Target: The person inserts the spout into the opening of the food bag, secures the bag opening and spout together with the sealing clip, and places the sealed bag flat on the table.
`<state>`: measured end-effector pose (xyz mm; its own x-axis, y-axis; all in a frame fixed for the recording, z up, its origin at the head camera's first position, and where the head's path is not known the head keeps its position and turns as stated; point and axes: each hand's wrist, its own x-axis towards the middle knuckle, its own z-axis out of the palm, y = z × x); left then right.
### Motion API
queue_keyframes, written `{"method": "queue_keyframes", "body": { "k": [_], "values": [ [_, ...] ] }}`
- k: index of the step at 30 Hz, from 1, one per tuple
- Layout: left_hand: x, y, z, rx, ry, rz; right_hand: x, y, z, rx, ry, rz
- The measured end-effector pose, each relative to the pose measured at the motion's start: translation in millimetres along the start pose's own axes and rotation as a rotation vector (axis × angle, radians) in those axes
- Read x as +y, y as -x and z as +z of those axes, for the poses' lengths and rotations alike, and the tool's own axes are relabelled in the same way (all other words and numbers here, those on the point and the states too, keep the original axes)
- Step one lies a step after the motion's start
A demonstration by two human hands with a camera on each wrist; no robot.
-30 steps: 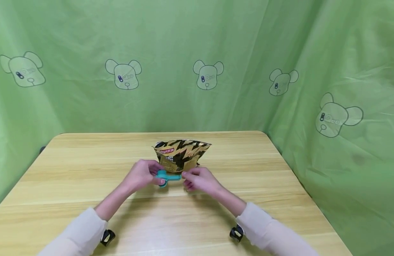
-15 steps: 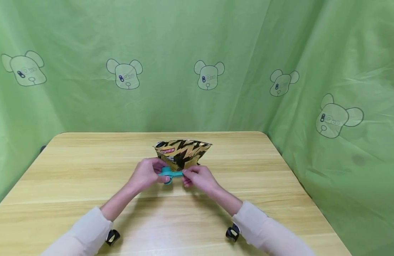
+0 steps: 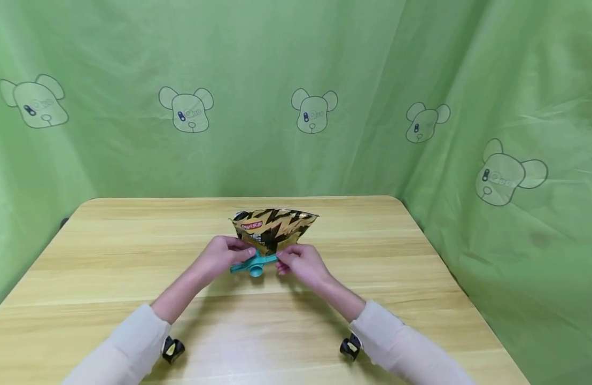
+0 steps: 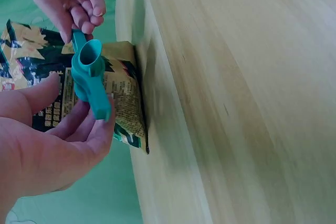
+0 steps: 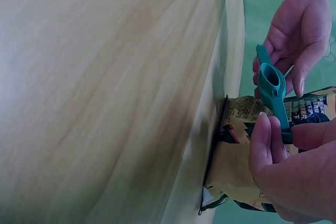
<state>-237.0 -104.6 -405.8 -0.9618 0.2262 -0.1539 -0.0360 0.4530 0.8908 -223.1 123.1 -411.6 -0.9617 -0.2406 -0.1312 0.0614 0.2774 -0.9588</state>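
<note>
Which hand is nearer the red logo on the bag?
Left. In the head view, the left hand is just below-left of the red logo; the right hand is farther, below-right, pinching the teal clip.

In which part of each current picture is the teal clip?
Head: the teal clip is slightly left of and below the center.
Left wrist: teal clip left of center, slightly above mid-height.
Right wrist: teal clip right of center, around mid-height.
Shared landmark: the snack bag, behind it.
</note>
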Motion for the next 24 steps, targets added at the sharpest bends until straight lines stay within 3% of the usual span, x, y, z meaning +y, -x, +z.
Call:
{"method": "queue_keyframes", "body": {
  "k": [5,14,24],
  "values": [
    [-4.6,-5.6,-1.2,-0.035,0.073,-0.037,-1.9,-0.6,-0.2,0.015,-0.002,-0.007],
    [-4.5,-9.6,-1.8,-0.053,0.041,-0.046,-3.8,-2.3,-1.0,0.019,-0.006,-0.026],
    [-3.5,-11.0,-0.8,-0.107,0.161,-0.056,-7.0,-2.0,-1.8,0.046,-0.004,-0.019]
  ]
}}
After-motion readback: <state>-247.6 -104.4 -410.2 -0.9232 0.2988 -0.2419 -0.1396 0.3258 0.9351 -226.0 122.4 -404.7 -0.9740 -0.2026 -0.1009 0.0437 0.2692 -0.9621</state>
